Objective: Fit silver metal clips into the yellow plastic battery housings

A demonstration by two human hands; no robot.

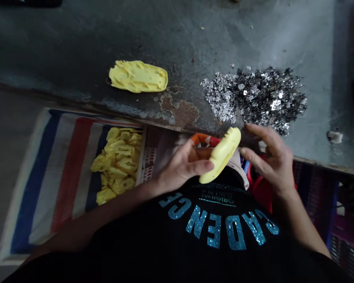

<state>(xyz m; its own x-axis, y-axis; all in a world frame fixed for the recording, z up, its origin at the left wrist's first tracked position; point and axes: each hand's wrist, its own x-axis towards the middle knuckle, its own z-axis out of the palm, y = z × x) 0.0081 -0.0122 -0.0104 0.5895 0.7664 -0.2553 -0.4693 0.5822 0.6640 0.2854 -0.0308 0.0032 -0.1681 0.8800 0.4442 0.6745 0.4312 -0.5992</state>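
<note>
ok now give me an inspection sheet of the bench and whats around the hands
surface: worn grey concrete ledge, rust-brown patch near its front edge
job's things: yellow plastic piece held up; second yellow piece lying on the ledge
clutter: heap of silver flakes on the ledge; heap of yellow pieces on a striped cloth
hands: left hand grips the yellow plastic piece; right hand open, close beside it
cables: nothing seen
surroundings: red object below the right hand; patterned purple cloth at right
</note>
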